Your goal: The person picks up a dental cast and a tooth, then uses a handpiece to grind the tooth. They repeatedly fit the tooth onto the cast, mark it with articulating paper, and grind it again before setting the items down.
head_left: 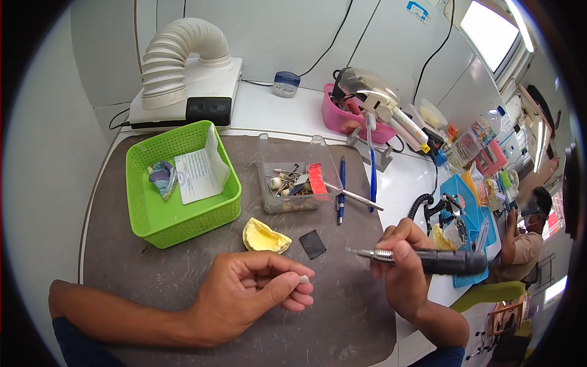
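Between the thumb and fingers of my left hand is a small whitish piece that looks like a dental crown. My right hand is wrapped round a black rotary handpiece, its metal tip pointing left toward my left hand, apart from the piece. Just beyond my left hand lies a yellow dental cast. A small dark square sheet is on the mat to the right of the cast.
A green basket holds a paper slip and a bluish piece. Beside it stands a clear box of burs. A blue pen and toothbrush lie to the right. Behind are a white hose unit and pink basket. Another person sits far right.
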{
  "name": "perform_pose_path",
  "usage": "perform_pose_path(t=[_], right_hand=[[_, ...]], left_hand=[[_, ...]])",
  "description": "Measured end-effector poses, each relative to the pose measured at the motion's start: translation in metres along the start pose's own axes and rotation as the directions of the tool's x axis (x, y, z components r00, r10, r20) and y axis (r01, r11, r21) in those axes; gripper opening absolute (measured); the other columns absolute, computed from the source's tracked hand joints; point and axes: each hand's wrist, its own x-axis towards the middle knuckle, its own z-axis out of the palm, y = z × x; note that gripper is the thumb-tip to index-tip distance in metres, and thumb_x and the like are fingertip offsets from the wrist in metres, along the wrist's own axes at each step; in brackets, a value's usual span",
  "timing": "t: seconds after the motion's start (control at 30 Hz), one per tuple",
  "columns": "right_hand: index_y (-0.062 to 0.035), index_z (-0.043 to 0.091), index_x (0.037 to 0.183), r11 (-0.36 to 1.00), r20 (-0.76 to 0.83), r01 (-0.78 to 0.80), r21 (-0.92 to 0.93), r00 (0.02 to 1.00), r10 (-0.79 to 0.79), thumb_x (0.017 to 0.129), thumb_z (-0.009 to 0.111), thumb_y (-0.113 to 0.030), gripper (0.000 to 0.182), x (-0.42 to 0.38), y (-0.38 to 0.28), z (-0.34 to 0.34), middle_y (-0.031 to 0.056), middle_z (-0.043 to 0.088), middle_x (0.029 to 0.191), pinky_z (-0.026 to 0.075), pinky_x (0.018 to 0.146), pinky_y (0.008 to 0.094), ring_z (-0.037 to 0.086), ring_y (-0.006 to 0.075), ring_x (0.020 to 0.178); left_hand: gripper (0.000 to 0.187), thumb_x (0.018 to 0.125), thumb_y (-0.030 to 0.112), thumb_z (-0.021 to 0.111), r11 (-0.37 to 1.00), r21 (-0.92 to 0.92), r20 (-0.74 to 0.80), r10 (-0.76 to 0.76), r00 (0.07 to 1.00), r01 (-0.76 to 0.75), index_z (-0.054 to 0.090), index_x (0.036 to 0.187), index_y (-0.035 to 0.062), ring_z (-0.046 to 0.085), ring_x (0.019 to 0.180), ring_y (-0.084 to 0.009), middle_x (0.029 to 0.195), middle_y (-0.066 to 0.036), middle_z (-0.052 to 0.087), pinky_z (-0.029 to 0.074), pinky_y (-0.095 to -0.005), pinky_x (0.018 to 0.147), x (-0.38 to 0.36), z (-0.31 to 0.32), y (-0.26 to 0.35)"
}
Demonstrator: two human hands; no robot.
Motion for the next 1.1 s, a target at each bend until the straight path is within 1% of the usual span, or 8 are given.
perform_pose_path(t=[0.13,0.27,0.33,0.6,0.83,0.9,1.03,1.1], right_hand=[[-0.0056,0.053,0.083,0.974,-0.079,-0.181,0.134,0.978,0.193,0.095,0.063,-0.025,0.025,-0.015,-0.003,-0.017,-0.0009,0.049,0.069,0.038,0.050,0.0255,0.044,0.0076,0.055],[-0.0074,0.053,0.099,0.928,-0.242,-0.352,-0.125,0.917,0.316,0.094,0.064,-0.013,0.014,-0.030,-0.005,-0.026,-0.0043,0.050,0.072,0.035,0.050,0.0220,0.047,0.0036,0.060],[-0.0022,0.056,0.115,0.860,-0.240,-0.391,-0.328,0.915,0.325,0.090,0.068,-0.011,0.028,-0.037,-0.015,-0.026,-0.0038,0.054,0.077,0.037,0.053,0.0214,0.051,0.0046,0.062],[0.0065,0.050,0.129,0.427,0.007,-0.079,-0.901,0.981,0.195,0.086,0.071,-0.026,0.058,-0.039,-0.017,-0.008,0.0140,0.063,0.064,0.049,0.056,0.0415,0.064,0.0319,0.053],[0.0032,0.056,0.126,0.235,0.031,-0.021,-0.972,0.976,0.214,0.089,0.072,-0.034,0.054,-0.025,-0.017,-0.005,0.0154,0.066,0.068,0.051,0.059,0.0461,0.065,0.0372,0.057],[0.0004,0.061,0.122,0.137,0.084,0.073,-0.988,0.994,0.076,0.090,0.073,-0.039,0.052,-0.023,-0.016,-0.007,0.0140,0.068,0.076,0.052,0.059,0.0420,0.068,0.0327,0.062],[-0.0018,0.067,0.114,0.164,0.165,0.195,-0.967,0.970,-0.176,0.090,0.077,-0.033,0.041,-0.018,-0.034,0.005,0.0110,0.069,0.083,0.054,0.059,0.0350,0.070,0.0241,0.067],[-0.0015,0.071,0.109,0.556,0.287,0.328,-0.764,0.944,-0.163,0.088,0.079,-0.021,0.029,-0.014,-0.042,0.013,0.0085,0.067,0.084,0.055,0.060,0.0293,0.070,0.0166,0.069]], left_hand=[[0.021,0.101,0.004,0.060,0.999,0.014,-0.011,0.046,0.999,-0.046,0.065,0.115,-0.0104,0.073,0.090,-0.0206,0.100,-0.018,0.071,0.064,-0.0328,0.081,0.000,0.001,-0.002],[0.021,0.100,0.005,0.061,0.997,0.028,0.006,0.071,0.997,-0.071,0.065,0.115,-0.0098,0.072,0.088,-0.0192,0.098,-0.016,0.071,0.064,-0.0317,0.080,-0.001,0.000,-0.005],[0.022,0.100,0.006,0.063,0.994,0.052,0.016,0.096,0.995,-0.096,0.066,0.116,-0.0082,0.072,0.091,-0.0182,0.100,-0.015,0.070,0.062,-0.0295,0.081,-0.001,-0.001,-0.006],[0.018,0.097,0.003,0.067,0.989,0.082,-0.008,0.122,0.992,-0.121,0.065,0.111,-0.0077,0.073,0.090,-0.0186,0.099,-0.016,0.072,0.063,-0.0288,0.080,-0.002,0.002,-0.007],[0.012,0.096,0.001,0.067,0.975,0.117,-0.030,0.192,0.981,-0.188,0.059,0.103,-0.0053,0.074,0.091,-0.0227,0.098,-0.020,0.071,0.064,-0.0307,0.080,-0.001,0.004,-0.007],[0.013,0.096,0.002,0.067,0.972,0.122,-0.027,0.205,0.978,-0.200,0.059,0.104,-0.0052,0.074,0.091,-0.0210,0.099,-0.018,0.072,0.063,-0.0297,0.081,-0.003,0.005,-0.006],[0.017,0.097,0.002,0.067,0.964,0.122,-0.016,0.241,0.970,-0.238,0.055,0.108,-0.0040,0.073,0.093,-0.0189,0.099,-0.016,0.072,0.062,-0.0284,0.081,-0.003,0.005,-0.006],[0.018,0.097,0.002,0.066,0.961,0.129,-0.013,0.246,0.969,-0.243,0.054,0.109,-0.0037,0.073,0.093,-0.0189,0.099,-0.016,0.072,0.062,-0.0283,0.081,-0.003,0.004,-0.008]])
